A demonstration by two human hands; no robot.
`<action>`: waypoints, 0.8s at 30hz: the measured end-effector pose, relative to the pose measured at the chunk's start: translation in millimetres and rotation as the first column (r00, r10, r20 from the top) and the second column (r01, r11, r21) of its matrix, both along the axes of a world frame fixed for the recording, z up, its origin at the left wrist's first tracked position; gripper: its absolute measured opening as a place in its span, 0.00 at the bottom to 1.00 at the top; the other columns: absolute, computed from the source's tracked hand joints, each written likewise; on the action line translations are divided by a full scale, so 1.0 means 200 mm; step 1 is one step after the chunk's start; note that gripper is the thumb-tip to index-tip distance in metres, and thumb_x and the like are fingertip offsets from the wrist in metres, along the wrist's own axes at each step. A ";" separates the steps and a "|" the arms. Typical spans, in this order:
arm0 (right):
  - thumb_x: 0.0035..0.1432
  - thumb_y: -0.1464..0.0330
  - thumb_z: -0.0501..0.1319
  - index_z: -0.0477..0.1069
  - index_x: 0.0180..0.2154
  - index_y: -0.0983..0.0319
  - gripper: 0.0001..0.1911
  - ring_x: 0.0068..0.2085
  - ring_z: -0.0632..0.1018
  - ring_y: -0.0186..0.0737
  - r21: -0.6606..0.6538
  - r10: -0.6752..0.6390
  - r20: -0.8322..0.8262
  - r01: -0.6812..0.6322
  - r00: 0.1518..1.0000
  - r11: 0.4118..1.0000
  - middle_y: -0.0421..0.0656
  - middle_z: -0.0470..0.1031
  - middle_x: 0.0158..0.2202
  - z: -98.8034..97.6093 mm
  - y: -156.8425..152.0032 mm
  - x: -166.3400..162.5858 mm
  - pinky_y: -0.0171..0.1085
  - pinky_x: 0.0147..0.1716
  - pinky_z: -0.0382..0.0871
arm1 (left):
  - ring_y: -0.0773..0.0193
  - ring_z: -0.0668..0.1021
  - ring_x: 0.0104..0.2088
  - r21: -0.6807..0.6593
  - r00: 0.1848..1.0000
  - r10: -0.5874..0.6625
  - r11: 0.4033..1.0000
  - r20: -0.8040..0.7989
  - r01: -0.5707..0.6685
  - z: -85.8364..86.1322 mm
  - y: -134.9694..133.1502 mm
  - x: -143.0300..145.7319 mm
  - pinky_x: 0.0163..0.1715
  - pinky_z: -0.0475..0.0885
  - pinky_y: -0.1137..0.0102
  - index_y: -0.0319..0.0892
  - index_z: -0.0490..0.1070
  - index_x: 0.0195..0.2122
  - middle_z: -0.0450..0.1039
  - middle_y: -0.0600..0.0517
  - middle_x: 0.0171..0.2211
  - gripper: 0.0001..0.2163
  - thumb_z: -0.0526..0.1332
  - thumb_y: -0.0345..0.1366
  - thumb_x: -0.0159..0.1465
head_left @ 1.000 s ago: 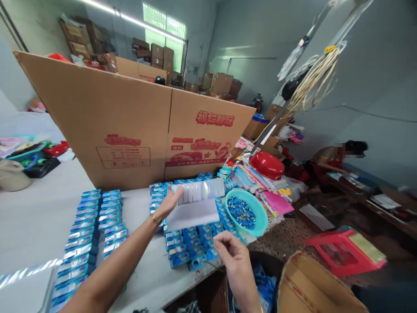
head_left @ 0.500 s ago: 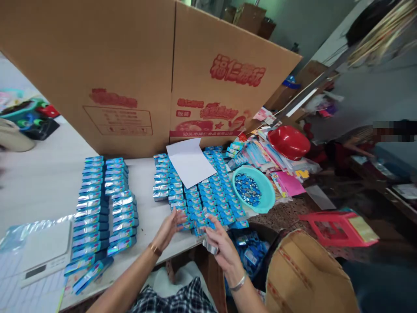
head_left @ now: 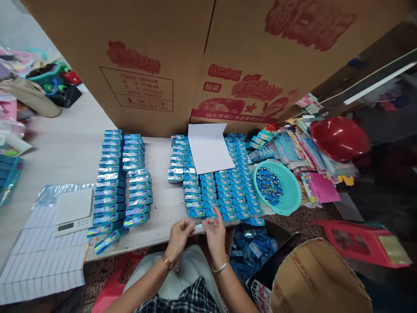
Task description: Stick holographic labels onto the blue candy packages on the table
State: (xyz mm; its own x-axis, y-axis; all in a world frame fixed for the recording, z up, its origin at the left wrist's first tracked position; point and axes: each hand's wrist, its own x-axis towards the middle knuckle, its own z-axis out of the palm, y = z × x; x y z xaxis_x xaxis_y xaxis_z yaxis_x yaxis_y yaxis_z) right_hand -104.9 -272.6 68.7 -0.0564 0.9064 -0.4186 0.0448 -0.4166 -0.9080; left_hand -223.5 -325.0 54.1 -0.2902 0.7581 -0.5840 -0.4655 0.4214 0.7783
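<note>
At the table's front edge my left hand (head_left: 180, 236) and my right hand (head_left: 215, 233) are close together, fingertips pinched. Between them is a small silvery-white piece (head_left: 198, 226), mostly covered by the fingers, so its kind is unclear. Just beyond stand rows of small blue boxes (head_left: 208, 190), with a white sheet of paper (head_left: 210, 150) lying over part of them. To their right a turquoise basin (head_left: 291, 191) holds many small shiny blue and silver pieces (head_left: 269, 184).
Two columns of blue packs (head_left: 109, 189) stand left, beside a white scale (head_left: 73, 211). A large cardboard box (head_left: 156, 26) walls off the back. On the right are a red basin (head_left: 342, 139), bagged stacks (head_left: 288, 150), a pink stool (head_left: 352, 241) and a bin of blue packs (head_left: 249, 250).
My hands have come together at the table edge, now both pinching a small silvery-white piece. Earlier they were apart, with a silvery piece in the right. The view has tilted down.
</note>
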 end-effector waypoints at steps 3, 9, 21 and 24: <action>0.56 0.64 0.62 0.53 0.65 0.63 0.37 0.27 0.70 0.33 0.114 -0.012 0.164 -0.007 0.986 0.993 0.37 0.71 0.30 -0.10 -0.02 -0.06 0.33 0.30 0.66 | 0.63 0.73 0.29 -0.021 0.972 0.071 0.997 -0.223 -0.077 -0.10 0.00 0.02 0.34 0.68 0.69 0.40 0.73 0.26 0.72 0.53 0.24 0.15 0.65 0.49 0.56; 0.61 0.65 0.57 0.52 0.65 0.65 0.34 0.31 0.72 0.35 0.205 -0.004 0.345 -0.072 0.939 0.976 0.39 0.72 0.32 -0.26 0.01 -0.13 0.35 0.37 0.67 | 0.53 0.75 0.42 -0.030 0.838 0.095 0.991 -0.537 -0.131 -0.27 0.03 0.01 0.49 0.67 0.61 0.44 0.77 0.29 0.77 0.47 0.35 0.11 0.61 0.45 0.60; 0.61 0.65 0.54 0.52 0.66 0.63 0.33 0.29 0.71 0.37 0.226 0.020 0.542 -0.169 0.840 0.959 0.41 0.75 0.33 -0.37 0.05 -0.14 0.34 0.32 0.64 | 0.52 0.74 0.46 -0.168 0.630 -0.103 0.985 -0.770 -0.044 -0.35 0.07 -0.01 0.51 0.64 0.55 0.46 0.78 0.32 0.79 0.48 0.39 0.11 0.57 0.42 0.63; 0.62 0.65 0.53 0.51 0.66 0.63 0.33 0.31 0.72 0.38 0.224 0.029 0.581 -0.195 0.813 0.955 0.42 0.76 0.35 -0.39 0.05 -0.14 0.35 0.33 0.65 | 0.53 0.74 0.45 -0.169 0.636 -0.103 0.985 -0.765 -0.044 -0.39 0.07 -0.01 0.51 0.65 0.56 0.45 0.78 0.32 0.79 0.48 0.39 0.12 0.57 0.42 0.63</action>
State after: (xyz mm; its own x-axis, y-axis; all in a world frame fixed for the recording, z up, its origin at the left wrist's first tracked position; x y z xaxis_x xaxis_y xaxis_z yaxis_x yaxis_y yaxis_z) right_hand -133.4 -262.0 -8.7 0.0075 0.9876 -0.1568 0.6157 -0.1282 -0.7775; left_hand -225.7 -311.4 -24.4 -0.6682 0.6935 -0.2694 0.2850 0.5731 0.7684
